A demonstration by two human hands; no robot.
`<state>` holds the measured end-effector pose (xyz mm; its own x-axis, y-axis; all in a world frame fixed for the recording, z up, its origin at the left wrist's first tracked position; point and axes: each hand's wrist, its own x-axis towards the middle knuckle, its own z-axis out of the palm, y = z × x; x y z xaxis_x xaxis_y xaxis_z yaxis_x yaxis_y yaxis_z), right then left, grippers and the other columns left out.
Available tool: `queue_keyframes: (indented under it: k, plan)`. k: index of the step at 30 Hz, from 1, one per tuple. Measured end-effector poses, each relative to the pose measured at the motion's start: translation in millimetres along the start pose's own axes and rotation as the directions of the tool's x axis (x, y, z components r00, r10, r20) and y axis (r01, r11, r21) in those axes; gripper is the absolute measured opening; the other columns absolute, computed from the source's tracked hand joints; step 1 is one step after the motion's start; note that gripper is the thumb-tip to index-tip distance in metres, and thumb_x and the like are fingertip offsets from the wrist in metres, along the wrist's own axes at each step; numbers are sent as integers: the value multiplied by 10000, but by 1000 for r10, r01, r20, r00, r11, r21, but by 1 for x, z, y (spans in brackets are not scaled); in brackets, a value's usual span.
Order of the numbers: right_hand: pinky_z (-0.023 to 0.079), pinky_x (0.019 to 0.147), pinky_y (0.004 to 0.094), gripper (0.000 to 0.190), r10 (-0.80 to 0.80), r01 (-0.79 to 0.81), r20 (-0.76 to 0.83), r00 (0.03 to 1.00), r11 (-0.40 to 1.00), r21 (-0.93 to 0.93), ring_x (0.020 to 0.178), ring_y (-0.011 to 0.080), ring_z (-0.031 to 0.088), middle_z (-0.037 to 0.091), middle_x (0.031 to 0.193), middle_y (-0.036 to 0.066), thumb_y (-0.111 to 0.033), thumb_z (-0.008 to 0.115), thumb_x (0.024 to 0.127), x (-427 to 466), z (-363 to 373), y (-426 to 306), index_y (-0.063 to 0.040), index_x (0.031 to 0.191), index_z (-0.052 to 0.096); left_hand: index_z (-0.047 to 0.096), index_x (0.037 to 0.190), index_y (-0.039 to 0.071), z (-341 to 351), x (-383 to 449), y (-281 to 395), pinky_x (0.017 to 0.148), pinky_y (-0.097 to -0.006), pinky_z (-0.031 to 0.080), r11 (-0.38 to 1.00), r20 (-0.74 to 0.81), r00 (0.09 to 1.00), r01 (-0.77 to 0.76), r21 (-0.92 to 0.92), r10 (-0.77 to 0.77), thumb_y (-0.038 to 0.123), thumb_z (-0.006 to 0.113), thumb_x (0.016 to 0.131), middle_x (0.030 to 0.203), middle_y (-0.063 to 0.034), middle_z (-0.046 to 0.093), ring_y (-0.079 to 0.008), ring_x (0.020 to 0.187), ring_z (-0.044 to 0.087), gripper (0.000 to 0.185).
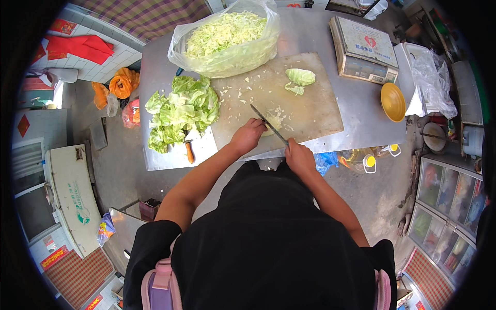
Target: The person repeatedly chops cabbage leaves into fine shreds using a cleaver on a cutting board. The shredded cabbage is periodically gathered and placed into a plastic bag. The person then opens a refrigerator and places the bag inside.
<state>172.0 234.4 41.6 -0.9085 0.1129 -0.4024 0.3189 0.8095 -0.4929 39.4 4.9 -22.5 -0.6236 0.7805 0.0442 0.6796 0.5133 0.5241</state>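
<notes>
My right hand (300,158) grips the handle of a kitchen knife (270,124), its blade slanting up and left over a cutting board (317,100). With curled fingers, my left hand (250,135) holds a cabbage piece (268,132) beside the blade; the hand and knife hide much of it. Fine cabbage shreds (277,116) lie just past the knife. Farther up the board rests a larger cabbage wedge (301,76) with a loose scrap beside it. Loose cabbage leaves (186,104) are heaped left of the board. Behind them stands a clear plastic bag (248,58) full of shredded cabbage (228,33).
A tool with an orange handle (189,152) lies by the leaves on the metal table (360,130). At the right are a weighing scale (364,48) and a yellow bowl (393,102) near the edge. Oil bottles (354,159) stand below the table's front edge.
</notes>
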Motion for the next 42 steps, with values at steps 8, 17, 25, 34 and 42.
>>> queue_keyframes:
  k: [8,17,25,34,42]
  plan:
    - [573,847,668,237,11,-11,35,999,1000,-22,927,544,755,778,951,316,-239,613,1080,6,2,1,-24,1163,669,792,1174,67,-4,-1,4,1009,-418,603,1000,4,1000,17,-4,-17,80,667,1015,1245,-82,712,-310,1232,652,203]
    - [574,841,664,235,-1,1,17,1000,1000,-12,911,543,754,778,944,313,-232,615,1077,5,6,6,-28,1181,669,794,1169,64,-1,-2,0,1007,-433,603,999,-9,1000,27,-31,-27,115,668,1047,1251,-81,714,-310,1221,654,182]
    - [596,818,655,219,-9,11,38,999,997,-74,900,530,771,781,932,313,-212,597,1071,5,3,7,-4,1126,643,794,1168,65,1,-3,-1,992,-436,609,1000,-43,999,-3,-30,2,118,678,1050,1248,-82,722,-313,1215,659,174]
    - [576,830,663,225,-27,28,21,999,998,-62,883,544,753,776,917,306,-236,626,1078,11,17,16,-20,1131,657,794,1146,65,6,-6,-1,991,-426,610,999,-108,994,12,-44,-17,114,733,1025,1227,-92,740,-321,1198,686,144]
    - [581,827,659,231,2,-2,20,1000,1000,-4,896,540,756,770,915,314,-249,626,1086,9,17,10,-22,1115,659,808,1118,67,8,-6,0,967,-428,618,999,-177,984,-11,-51,2,108,758,1014,1196,-91,749,-327,1155,707,123]
